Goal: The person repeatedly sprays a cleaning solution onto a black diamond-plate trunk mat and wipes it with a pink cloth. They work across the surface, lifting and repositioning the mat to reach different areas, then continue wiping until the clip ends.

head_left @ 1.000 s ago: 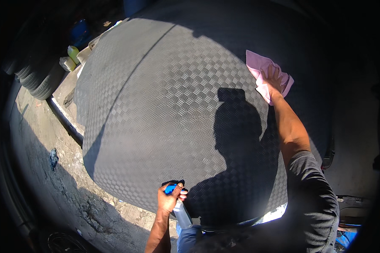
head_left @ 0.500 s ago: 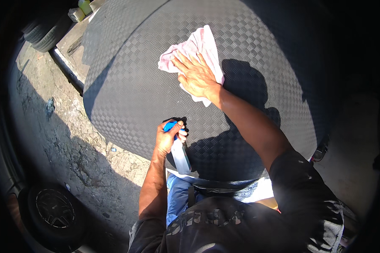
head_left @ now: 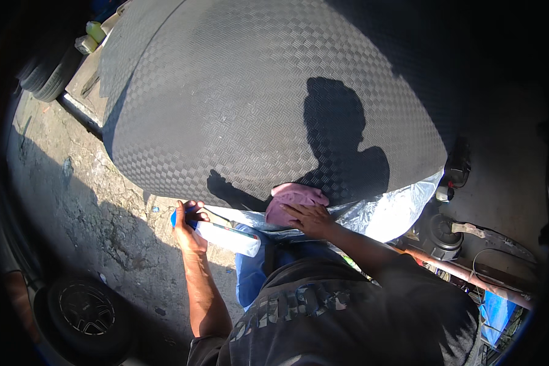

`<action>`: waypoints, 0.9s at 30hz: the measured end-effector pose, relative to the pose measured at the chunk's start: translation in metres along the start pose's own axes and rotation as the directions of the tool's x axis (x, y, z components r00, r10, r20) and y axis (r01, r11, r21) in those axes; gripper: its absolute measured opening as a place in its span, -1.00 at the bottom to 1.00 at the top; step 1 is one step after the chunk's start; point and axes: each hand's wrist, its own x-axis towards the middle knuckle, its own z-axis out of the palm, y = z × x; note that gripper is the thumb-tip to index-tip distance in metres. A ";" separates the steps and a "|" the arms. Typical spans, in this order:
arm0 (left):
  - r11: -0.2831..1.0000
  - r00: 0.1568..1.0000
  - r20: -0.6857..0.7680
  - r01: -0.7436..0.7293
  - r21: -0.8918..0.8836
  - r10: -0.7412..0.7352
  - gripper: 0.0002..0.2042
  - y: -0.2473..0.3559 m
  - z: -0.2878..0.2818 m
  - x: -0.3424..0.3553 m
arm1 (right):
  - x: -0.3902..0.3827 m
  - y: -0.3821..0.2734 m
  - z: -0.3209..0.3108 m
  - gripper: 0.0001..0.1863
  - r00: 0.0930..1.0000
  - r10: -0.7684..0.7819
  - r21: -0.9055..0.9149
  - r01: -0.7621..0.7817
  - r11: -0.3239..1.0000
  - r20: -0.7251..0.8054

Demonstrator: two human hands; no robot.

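Note:
My left hand [head_left: 190, 229] is wrapped round a spray bottle [head_left: 229, 238] with a white body and a blue head. The bottle lies tilted, almost level, beyond the near edge of a black mat [head_left: 238, 116] with a raised checkered pattern. Along that near edge, my right hand [head_left: 314, 219] holds a pink cloth [head_left: 293, 198], its fingers laid over the folds. The cloth is bunched over the mat's rim, and its underside is hidden. My head and arm cast a dark shadow across the mat.
Silvery plastic sheeting [head_left: 396, 210] sticks out under the mat's near edge. Stacked tyres [head_left: 49, 76] stand at the far left, and a wheel [head_left: 86, 307] at the lower left. Cracked concrete [head_left: 104, 189] runs along the left. A black round machine [head_left: 440, 235] and a pipe [head_left: 470, 274] are at the right.
My right hand has drawn the cloth from the mat's middle back to its near edge, where it is bunched. My left hand has moved left off the mat with the spray bottle, now nearly level.

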 end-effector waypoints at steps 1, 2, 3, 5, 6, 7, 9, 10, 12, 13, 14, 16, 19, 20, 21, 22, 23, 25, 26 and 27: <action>0.998 0.998 -0.013 0.068 0.015 -0.068 -0.57 -0.015 0.001 -0.018 | -0.021 0.029 -0.019 -0.19 0.986 0.106 0.030 -0.103 0.994 -0.131; 0.985 0.987 -0.006 0.163 0.059 -0.163 -0.57 -0.031 0.002 -0.037 | -0.033 0.058 -0.042 -0.16 0.921 0.226 -0.036 -0.250 0.968 -0.317; 0.960 0.961 0.042 0.268 0.079 -0.272 -0.62 -0.046 0.002 -0.056 | -0.042 0.082 -0.066 -0.11 0.843 0.330 -0.115 -0.412 0.904 -0.425; 0.959 0.937 0.215 0.254 0.124 -0.276 -0.57 -0.065 0.006 -0.083 | -0.032 0.117 -0.108 0.07 0.619 0.496 0.094 -0.565 0.820 -0.609; 0.969 0.946 0.219 0.218 0.120 -0.240 -0.59 -0.069 0.011 -0.088 | -0.020 0.116 -0.112 0.11 0.509 0.491 0.180 -0.541 0.821 -0.707; 0.963 0.937 0.238 0.229 0.141 -0.257 -0.60 -0.073 0.018 -0.094 | -0.009 0.114 -0.118 0.15 0.373 0.519 0.309 -0.493 0.813 -0.769; 0.950 0.929 0.345 0.021 0.311 -0.133 -0.63 -0.070 0.044 -0.088 | 0.006 0.091 -0.106 0.17 0.572 0.586 0.216 -0.584 0.782 -0.574; 0.926 0.893 0.448 -0.134 0.353 -0.041 -0.69 -0.072 0.066 -0.082 | 0.007 0.082 -0.099 0.20 0.763 0.339 0.053 -0.373 0.926 -0.550; 0.800 0.824 0.564 -0.373 0.471 0.052 -0.74 -0.070 0.120 -0.063 | 0.003 0.074 -0.091 0.26 0.888 0.283 0.119 -0.257 0.959 -0.363; 0.728 0.777 0.611 -0.506 0.462 0.152 -0.74 -0.069 0.150 -0.053 | -0.003 0.074 -0.089 0.29 0.910 0.235 0.102 -0.213 0.972 -0.340; 0.736 0.778 0.604 -0.510 0.445 0.173 -0.74 -0.067 0.182 -0.041 | -0.006 0.083 -0.093 0.30 0.865 0.274 0.126 -0.244 0.962 -0.420; 0.629 0.728 0.621 -0.634 0.449 0.290 -0.77 -0.060 0.244 -0.018 | -0.008 0.104 -0.107 0.34 0.704 0.334 0.198 -0.271 0.942 -0.626; 0.450 0.813 0.527 -0.579 0.680 0.248 -0.60 -0.042 0.321 0.009 | 0.011 0.131 -0.135 0.39 0.696 0.492 0.128 -0.507 0.853 -0.522; 0.409 0.817 0.539 -0.572 0.711 0.204 -0.59 -0.037 0.339 0.014 | 0.023 0.131 -0.140 0.41 0.687 0.506 0.114 -0.532 0.839 -0.522; 0.372 0.794 0.573 -0.603 0.706 0.201 -0.57 -0.032 0.354 0.020 | 0.034 0.129 -0.146 0.41 0.669 0.497 0.081 -0.550 0.831 -0.553; 0.427 0.777 0.599 -0.617 0.661 0.194 -0.57 -0.028 0.370 0.025 | 0.048 0.126 -0.156 0.42 0.666 0.497 0.099 -0.540 0.836 -0.557; 0.478 0.746 0.634 -0.642 0.600 0.206 -0.56 -0.024 0.380 0.029 | 0.060 0.119 -0.164 0.43 0.672 0.541 0.100 -0.577 0.810 -0.505; 0.460 0.757 0.614 -0.637 0.619 0.221 -0.55 -0.018 0.397 0.038 | 0.081 0.111 -0.188 0.37 0.680 0.509 0.178 -0.497 0.849 -0.527; 0.387 0.798 0.561 -0.599 0.701 0.219 -0.54 -0.015 0.404 0.043 | 0.093 0.109 -0.203 0.36 0.686 0.515 0.231 -0.468 0.853 -0.514; 0.332 0.809 0.536 -0.588 0.738 0.242 -0.54 -0.013 0.411 0.049 | 0.104 0.109 -0.218 0.36 0.685 0.473 0.277 -0.384 0.881 -0.554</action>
